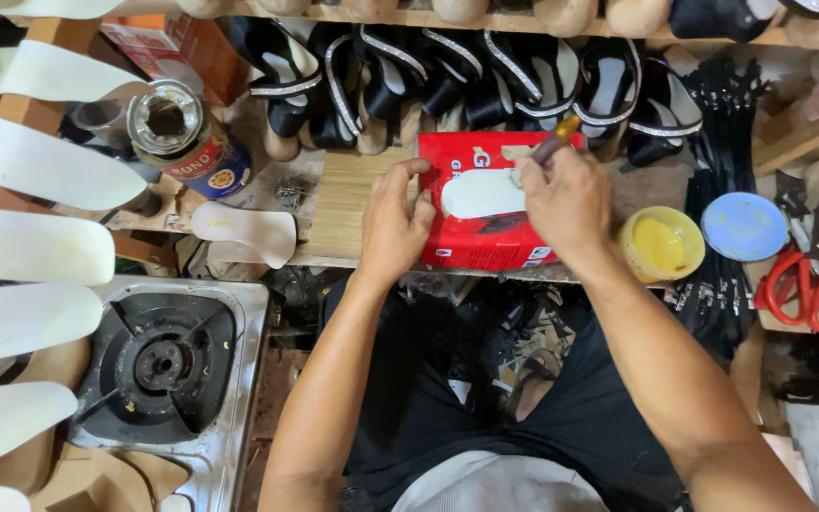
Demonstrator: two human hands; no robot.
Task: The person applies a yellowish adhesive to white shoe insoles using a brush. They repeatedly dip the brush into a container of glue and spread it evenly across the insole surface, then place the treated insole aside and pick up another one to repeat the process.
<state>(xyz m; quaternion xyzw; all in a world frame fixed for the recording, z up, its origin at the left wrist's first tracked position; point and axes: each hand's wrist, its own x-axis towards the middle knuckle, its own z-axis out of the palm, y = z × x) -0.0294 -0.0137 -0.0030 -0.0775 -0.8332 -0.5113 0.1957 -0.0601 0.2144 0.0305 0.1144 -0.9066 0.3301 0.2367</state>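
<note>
My left hand point(392, 223) pins the white foam insole point(482, 192) on the red packet point(485, 204); right hand point(566, 201), gripping the brown-handled brush point(555, 142), should spread glue thin, edge to edge.

On my table point(353, 204), not in use: one open tin can point(182, 137) with a blue and red label, lying tilted at the far left; one loose white insole point(248, 230) just below it, near the table's front edge; one yellow tub of glue point(662, 244) at my right; one round blue lid point(743, 226) just beside the tub; one pair of red-handled scissors point(810, 275) at the far right. Along the back stands a row of black sandal uppers with silver trim point(485, 81). Down the left edge runs a column of white insoles point(35, 246). Below the table at left sits a single-burner gas stove point(163, 365).
</note>
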